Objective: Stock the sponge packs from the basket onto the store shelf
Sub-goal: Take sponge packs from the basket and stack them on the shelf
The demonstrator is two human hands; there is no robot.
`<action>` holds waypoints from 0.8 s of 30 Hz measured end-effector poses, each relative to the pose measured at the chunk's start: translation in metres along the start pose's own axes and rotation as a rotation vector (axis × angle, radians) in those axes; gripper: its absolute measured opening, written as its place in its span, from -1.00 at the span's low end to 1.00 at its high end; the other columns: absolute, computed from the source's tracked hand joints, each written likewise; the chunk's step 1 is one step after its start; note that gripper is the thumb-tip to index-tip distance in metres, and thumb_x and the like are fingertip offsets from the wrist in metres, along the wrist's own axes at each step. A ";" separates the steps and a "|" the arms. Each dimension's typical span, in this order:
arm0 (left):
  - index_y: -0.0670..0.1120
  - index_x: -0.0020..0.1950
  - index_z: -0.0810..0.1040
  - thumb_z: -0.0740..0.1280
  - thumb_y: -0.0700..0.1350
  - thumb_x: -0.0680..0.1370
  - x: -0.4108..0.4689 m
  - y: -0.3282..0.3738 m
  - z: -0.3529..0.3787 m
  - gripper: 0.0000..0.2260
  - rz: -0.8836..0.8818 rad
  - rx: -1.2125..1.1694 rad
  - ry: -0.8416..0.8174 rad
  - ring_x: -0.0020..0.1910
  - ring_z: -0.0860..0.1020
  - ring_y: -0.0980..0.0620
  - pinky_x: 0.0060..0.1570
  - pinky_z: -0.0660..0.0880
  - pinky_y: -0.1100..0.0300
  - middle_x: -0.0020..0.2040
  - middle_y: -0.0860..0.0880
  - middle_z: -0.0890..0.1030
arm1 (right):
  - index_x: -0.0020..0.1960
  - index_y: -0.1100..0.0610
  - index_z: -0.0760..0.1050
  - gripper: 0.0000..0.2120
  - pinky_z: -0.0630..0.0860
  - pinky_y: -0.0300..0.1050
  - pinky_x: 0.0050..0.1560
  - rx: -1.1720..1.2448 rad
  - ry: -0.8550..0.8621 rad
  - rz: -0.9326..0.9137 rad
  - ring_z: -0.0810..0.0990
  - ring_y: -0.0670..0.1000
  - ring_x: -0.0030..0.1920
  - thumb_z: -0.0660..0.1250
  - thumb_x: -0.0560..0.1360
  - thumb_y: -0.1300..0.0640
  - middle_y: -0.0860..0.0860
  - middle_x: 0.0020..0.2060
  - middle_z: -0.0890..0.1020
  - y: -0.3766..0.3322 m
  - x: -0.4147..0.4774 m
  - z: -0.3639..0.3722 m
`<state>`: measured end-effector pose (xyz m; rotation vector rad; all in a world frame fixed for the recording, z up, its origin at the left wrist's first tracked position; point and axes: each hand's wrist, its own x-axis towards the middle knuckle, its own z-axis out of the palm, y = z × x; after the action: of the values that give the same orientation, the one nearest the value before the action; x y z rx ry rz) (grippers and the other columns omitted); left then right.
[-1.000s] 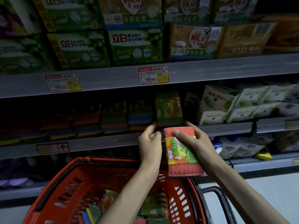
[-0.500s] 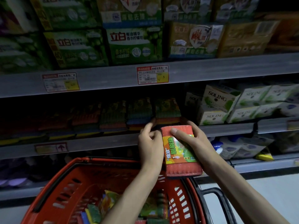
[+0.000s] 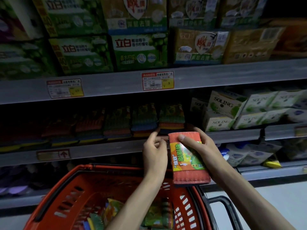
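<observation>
Sponge pack (image 3: 187, 161): gripped in my right hand (image 3: 201, 147), thumb on its face, just short of the shelf (image 3: 116, 146). Likely light, squashy, slippery in film; best held across the long edges. Left hand (image 3: 155, 151): beside it, loosely curled, empty.

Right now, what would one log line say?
right hand: holds sponge pack | left hand: empty, near shelf stack | basket: more packs inside
</observation>
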<state>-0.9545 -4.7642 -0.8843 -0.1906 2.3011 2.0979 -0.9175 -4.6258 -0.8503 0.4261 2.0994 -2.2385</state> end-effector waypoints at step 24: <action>0.08 0.09 0.60 0.32 -0.17 0.65 -0.005 -0.002 0.003 -0.85 0.053 -0.028 0.131 -0.04 0.67 0.14 -0.14 0.56 0.32 -0.07 0.08 0.71 | 0.16 -0.10 0.43 -0.56 0.65 -0.06 -0.31 0.064 0.019 0.021 0.73 0.07 -0.28 0.52 0.36 -0.04 0.05 -0.21 0.76 -0.005 0.005 -0.015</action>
<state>-0.9497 -4.7612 -0.8863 -0.2785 2.3736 2.2073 -0.9211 -4.6094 -0.8469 0.4728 2.0272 -2.3037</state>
